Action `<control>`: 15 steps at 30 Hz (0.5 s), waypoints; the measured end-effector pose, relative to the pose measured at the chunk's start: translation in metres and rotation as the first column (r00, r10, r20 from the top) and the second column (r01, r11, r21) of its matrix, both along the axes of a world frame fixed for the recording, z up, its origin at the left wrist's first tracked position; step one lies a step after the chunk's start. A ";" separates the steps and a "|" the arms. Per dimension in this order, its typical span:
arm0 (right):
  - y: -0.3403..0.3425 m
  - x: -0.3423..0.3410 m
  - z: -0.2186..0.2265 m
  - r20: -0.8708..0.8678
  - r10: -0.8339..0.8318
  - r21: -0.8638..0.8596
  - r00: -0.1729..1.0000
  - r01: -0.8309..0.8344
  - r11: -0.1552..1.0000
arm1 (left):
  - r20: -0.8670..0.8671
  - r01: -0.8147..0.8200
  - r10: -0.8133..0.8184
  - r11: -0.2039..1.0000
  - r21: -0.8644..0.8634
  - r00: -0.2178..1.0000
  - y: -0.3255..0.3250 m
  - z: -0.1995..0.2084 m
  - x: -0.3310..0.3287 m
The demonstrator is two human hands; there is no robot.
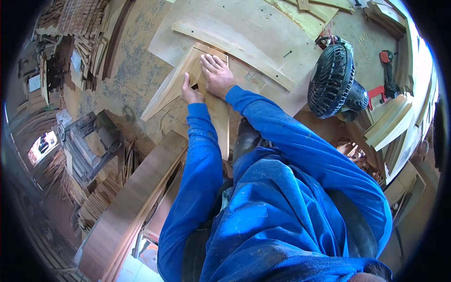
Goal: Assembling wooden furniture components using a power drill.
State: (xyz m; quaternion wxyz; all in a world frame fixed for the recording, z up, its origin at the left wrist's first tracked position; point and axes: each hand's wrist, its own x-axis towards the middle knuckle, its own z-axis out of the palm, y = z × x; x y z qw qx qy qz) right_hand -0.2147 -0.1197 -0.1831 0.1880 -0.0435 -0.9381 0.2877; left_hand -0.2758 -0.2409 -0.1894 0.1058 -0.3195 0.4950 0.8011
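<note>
Two pale wooden boards meet at their far ends in a V on the work surface. The left board (165, 94) slants toward the near left, and the right board (219, 123) runs toward my body. My right hand (217, 77) lies flat near the joint, fingers stretched out and pressing on the wood. Between the two boards is my left hand (191, 93), its thumb pointing up along the left board's inner edge. It appears closed on that board, though its other fingers are mostly hidden.
A long thin strip (235, 58) is fixed across the pale panel (225, 19) beyond my hands. To the right stands a black fan (331, 77), with a red-and-black clamp (387, 75) farther right. Stacked planks (131, 202) lie at the near left.
</note>
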 end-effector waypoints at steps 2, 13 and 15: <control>-0.001 -0.001 0.002 -0.001 -0.005 -0.008 1.000 0.005 1.000 | 0.007 0.022 -0.022 1.000 0.010 1.000 -0.003 0.003 -0.001; -0.005 -0.009 0.001 0.029 -0.006 0.004 1.000 0.006 1.000 | 0.020 0.034 -0.033 0.998 -0.052 0.999 -0.005 0.000 -0.010; -0.006 -0.011 0.003 0.038 -0.002 0.010 0.999 0.001 1.000 | 0.028 0.041 -0.041 0.999 -0.012 0.999 -0.011 -0.004 -0.013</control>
